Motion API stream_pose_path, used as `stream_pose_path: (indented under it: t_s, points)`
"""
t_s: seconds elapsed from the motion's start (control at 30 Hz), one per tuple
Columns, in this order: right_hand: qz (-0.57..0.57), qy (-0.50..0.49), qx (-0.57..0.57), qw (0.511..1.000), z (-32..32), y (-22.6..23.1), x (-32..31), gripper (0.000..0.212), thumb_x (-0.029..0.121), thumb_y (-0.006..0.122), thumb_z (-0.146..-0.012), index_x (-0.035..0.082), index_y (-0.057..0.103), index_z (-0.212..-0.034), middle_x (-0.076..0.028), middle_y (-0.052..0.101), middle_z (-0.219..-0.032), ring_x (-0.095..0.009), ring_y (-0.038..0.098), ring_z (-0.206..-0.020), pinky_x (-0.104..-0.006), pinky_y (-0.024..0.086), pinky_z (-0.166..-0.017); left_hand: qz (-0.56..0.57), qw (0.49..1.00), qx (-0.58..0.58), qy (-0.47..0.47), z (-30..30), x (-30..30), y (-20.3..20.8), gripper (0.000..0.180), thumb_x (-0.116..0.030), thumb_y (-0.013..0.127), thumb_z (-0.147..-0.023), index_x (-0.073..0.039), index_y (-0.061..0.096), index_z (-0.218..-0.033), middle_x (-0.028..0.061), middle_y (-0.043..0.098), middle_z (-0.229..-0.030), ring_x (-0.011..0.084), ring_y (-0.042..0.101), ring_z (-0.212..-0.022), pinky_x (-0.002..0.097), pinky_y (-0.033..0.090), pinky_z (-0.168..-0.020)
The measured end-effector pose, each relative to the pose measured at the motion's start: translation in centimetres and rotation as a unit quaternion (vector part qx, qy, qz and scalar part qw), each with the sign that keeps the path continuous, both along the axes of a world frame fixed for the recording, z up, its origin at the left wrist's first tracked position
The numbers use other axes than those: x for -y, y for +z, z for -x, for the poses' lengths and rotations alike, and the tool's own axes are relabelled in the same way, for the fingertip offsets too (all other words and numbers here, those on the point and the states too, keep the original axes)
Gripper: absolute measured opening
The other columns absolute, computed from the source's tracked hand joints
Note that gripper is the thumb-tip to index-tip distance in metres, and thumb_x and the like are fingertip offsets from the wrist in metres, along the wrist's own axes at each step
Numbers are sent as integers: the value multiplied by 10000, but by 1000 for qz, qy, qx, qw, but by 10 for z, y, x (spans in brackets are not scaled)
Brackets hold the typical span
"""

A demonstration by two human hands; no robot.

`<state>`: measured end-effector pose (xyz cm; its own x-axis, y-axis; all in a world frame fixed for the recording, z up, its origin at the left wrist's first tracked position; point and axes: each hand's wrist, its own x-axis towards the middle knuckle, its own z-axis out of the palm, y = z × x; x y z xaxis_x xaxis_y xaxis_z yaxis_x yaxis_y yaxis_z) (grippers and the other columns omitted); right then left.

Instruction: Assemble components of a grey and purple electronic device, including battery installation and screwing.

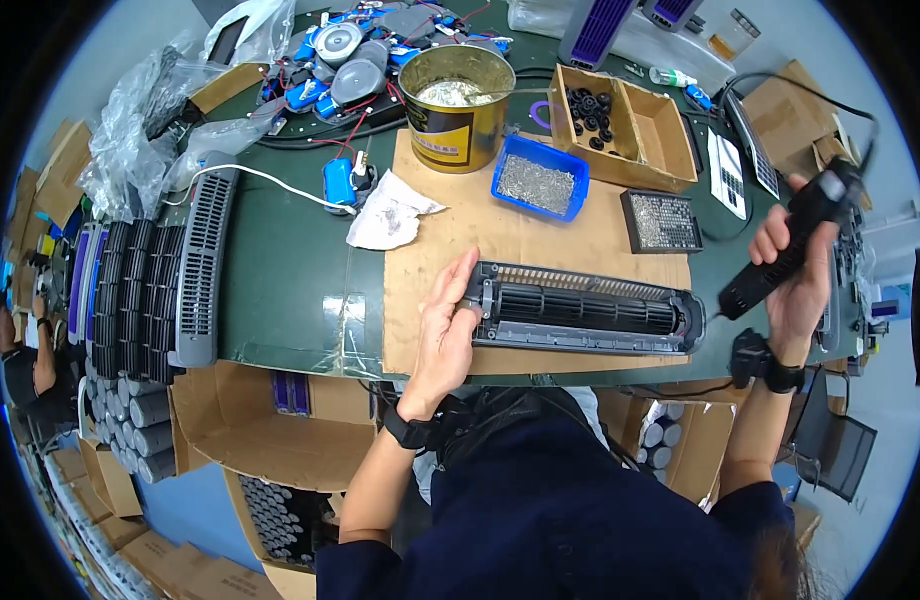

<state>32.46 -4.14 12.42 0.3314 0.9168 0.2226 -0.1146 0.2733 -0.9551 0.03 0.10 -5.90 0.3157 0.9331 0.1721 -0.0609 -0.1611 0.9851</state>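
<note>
At far left, a grey vented panel [202, 265] stands beside a row of black rollers [140, 290]. My left hand [445, 335] grasps the left end of the long grey housing [590, 347], fingers and thumb wrapped around it. The housing lies on the cardboard [405, 270] near the bench's front edge, a ribbed black roller inside it. Behind it sit a blue tray [580, 205] of small metal parts and, further right, a black rack [695, 238]. My right hand [805, 280] grips a black power driver [780, 265], tilted, its tip near the housing's right end; I cannot tell whether they touch. I judge that firm left pressure, a squarely aligned driver and a loose cord serve best here.
</note>
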Motion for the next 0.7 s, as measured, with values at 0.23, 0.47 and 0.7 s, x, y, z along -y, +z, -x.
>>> stream_pose_path:
  t_s: [0.23,0.47,0.7]
  points:
    - [-141,161,-147,966,137,-30,-47,939,868,335,-787,68,408,-1272,-15,438,-675,-129,437,-581,-286,408,-572,-20,993,-94,71,-15,4,8,582,-170,589,-913,57,382,-1407,166,564,-1192,281,541,-1091,368,363,-990]
    - [-103,184,-133,968,172,-64,-77,973,901,301,-757,65,409,-1242,-61,498,-684,-164,451,-576,-320,399,-570,-49,987,-129,81,-15,5,7,612,-175,595,-893,48,367,-1414,170,541,-1145,283,537,-1027,373,333,-935]
    - [-70,165,-83,980,176,-74,-81,990,914,274,-744,49,415,-1206,-61,498,-664,-160,456,-557,-314,410,-561,-43,988,-124,79,-14,4,8,621,-184,609,-870,51,385,-1399,170,557,-1116,294,539,-999,376,323,-915]
